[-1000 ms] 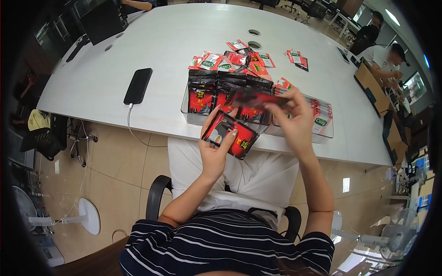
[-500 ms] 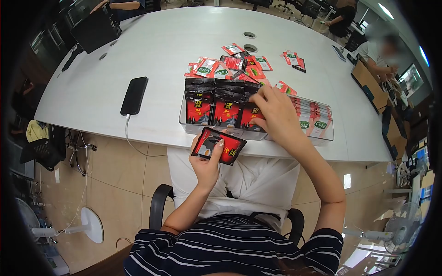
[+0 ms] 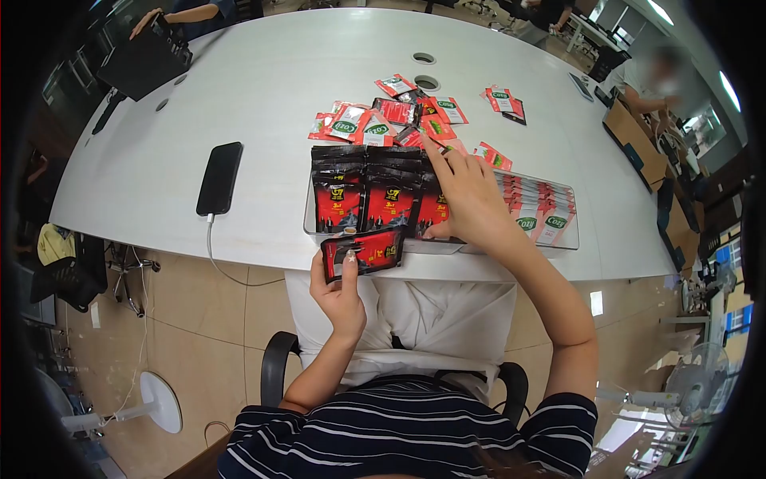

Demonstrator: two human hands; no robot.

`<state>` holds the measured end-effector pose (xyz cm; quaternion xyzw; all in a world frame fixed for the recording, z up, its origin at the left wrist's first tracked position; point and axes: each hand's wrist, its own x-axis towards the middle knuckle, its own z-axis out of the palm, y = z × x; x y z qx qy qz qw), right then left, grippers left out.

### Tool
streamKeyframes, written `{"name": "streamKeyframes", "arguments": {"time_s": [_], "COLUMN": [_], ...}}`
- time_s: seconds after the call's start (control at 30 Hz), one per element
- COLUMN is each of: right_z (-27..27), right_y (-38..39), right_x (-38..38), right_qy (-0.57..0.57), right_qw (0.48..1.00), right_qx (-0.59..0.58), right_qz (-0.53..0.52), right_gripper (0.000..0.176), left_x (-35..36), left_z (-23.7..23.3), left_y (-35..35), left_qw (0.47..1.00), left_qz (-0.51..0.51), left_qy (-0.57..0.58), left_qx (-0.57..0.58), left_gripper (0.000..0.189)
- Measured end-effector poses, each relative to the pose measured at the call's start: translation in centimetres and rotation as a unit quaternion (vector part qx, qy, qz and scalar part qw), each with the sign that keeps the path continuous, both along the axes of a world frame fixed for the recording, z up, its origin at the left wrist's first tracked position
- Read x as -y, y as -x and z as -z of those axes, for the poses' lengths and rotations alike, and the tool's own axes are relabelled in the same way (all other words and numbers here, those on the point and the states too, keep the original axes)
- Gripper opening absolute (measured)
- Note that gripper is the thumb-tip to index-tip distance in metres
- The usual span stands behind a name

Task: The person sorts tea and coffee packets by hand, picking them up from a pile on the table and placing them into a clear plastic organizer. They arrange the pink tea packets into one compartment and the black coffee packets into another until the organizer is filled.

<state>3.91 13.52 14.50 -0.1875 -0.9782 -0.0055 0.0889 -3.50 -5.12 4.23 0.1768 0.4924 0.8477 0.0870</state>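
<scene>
My left hand (image 3: 341, 299) is closed on a few red and black G7 coffee sachets (image 3: 375, 251), thumb on top, just in front of the clear tray (image 3: 309, 217). Inside the tray, rows of G7 coffee sachets (image 3: 391, 203) stand upright in the left and middle part. My right hand (image 3: 472, 195) spans the rightmost coffee row, with the thumb at its front and the fingers reaching to its back; the palm hides much of that row. Red and white Cozy tea sachets (image 3: 541, 211) fill the tray's right end.
Behind the tray lies a loose pile of Cozy and other sachets (image 3: 363, 120), with a few more (image 3: 503, 102) farther right. A phone (image 3: 219, 179) on a white cable lies at left. A black device (image 3: 148, 60) and cardboard boxes (image 3: 638, 152) stand near the table's edges; people are beyond.
My left hand has moved slightly left and tilted its sachets toward the tray's front. My right hand's index finger has stretched out toward the back, and the thumb has shifted left and lower.
</scene>
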Motion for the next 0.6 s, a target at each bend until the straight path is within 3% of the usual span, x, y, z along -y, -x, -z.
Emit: {"name": "streamKeyframes", "arguments": {"time_s": [0.2,0.37,0.47,0.57,0.6], "right_z": [0.0,-0.5,-0.2,-1.9,-2.7], "right_y": [0.2,-0.1,-0.7,-1.7,-1.9], "right_x": [-0.1,0.1,-0.5,-0.4,0.5], "right_qy": [-0.009,-0.012,-0.065,-0.021,0.118], "right_qw": [1.0,1.0,0.991,0.977,0.953], "right_qx": [-0.005,-0.008,-0.099,-0.194,-0.268], "right_qz": [-0.006,-0.021,-0.067,-0.089,-0.071], "right_gripper": [0.122,0.118,0.103,0.081,0.054], "left_x": [-0.3,0.1,0.2,0.0,-0.1], "left_z": [0.1,0.0,0.1,-0.1,-0.2], "left_y": [0.4,-0.3,-0.6,-1.1,-1.4], "left_qw": [0.997,0.996,0.995,0.994,0.994], "left_qz": [0.033,0.054,0.063,0.07,0.073], "left_qy": [-0.064,-0.072,-0.074,-0.08,-0.082], "left_qx": [0.015,0.012,0.007,0.005,0.004], "left_gripper": [0.037,0.033,0.033,0.035,0.035]}}
